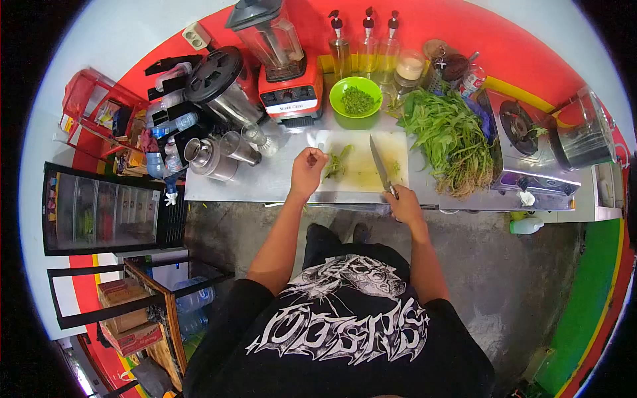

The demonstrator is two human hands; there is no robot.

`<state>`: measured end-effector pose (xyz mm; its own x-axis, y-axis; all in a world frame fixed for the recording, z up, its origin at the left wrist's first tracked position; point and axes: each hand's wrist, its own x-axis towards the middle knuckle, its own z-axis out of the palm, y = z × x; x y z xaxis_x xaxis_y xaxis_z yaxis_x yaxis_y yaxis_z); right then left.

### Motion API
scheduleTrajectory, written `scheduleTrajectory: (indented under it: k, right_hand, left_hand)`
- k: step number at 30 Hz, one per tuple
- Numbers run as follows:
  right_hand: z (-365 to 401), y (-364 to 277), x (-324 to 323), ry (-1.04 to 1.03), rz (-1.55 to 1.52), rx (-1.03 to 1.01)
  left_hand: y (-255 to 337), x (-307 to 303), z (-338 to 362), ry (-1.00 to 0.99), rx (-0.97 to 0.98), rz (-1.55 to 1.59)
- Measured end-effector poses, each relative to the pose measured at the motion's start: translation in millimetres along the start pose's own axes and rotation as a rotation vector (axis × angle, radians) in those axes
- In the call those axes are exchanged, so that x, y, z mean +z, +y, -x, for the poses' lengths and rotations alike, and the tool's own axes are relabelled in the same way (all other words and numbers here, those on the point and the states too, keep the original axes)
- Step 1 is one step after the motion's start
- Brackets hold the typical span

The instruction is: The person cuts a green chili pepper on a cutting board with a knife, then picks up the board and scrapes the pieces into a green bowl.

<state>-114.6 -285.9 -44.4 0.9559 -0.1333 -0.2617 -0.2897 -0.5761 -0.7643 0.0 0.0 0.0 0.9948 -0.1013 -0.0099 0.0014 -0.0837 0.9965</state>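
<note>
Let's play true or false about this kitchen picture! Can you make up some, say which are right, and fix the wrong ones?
1. The right hand holds a knife. True.
2. The green bowl is empty. False: it has chopped greens in it.
3. The left hand is on a small bunch of greens on the cutting board. True.
4. The big leafy pile lies left of the cutting board. False: it lies to the right, beside the stove.
5. The blender has a blue base. False: the base is red.
</note>
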Motion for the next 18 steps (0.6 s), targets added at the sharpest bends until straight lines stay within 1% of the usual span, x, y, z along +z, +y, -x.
scheduleTrajectory:
  k: [2,3,5,7,10,11,13,14,16,17,18]
  right_hand:
    - [1,2,1,0.006,-0.019,-0.022]
    - [6,2,1,0.003,-0.024,-0.013]
    - [7,0,-5,0.000,-0.017,0.001]
    - [5,5,-2,0.018,-0.042,-0.004]
    - [8,5,-6,0.027,-0.029,0.005]
    - [9,4,-7,0.028,-0.026,0.023]
    - [11,5,-8,0.032,-0.028,0.045]
    - [12,6,-9,0.033,-0.040,0.038]
    - [12,8,-10,0.034,-0.054,0.032]
    - [13,9,-11,0.044,-0.042,0.019]
    - [13,7,-13,0.054,-0.030,0.005]
  left_hand:
    - [-11,8,4,-0.040,0.003,-0.115]
    - [-11,15,10,-0.046,-0.005,-0.119]
    - [-12,34,17,-0.120,-0.066,-0.188]
    - [-21,41,22,-0.162,-0.035,-0.200]
    - [-31,47,28,-0.213,0.129,-0.539]
    - [-31,46,30,-0.217,0.129,-0.538]
    - [-32,41,32,-0.194,0.306,-0.746]
    - [-32,39,34,-0.199,0.306,-0.747]
    - [-28,34,37,-0.050,0.015,-0.758]
    - [-26,31,37,-0.051,0.015,-0.759]
    - [-23,28,38,0.044,0.036,-0.818]
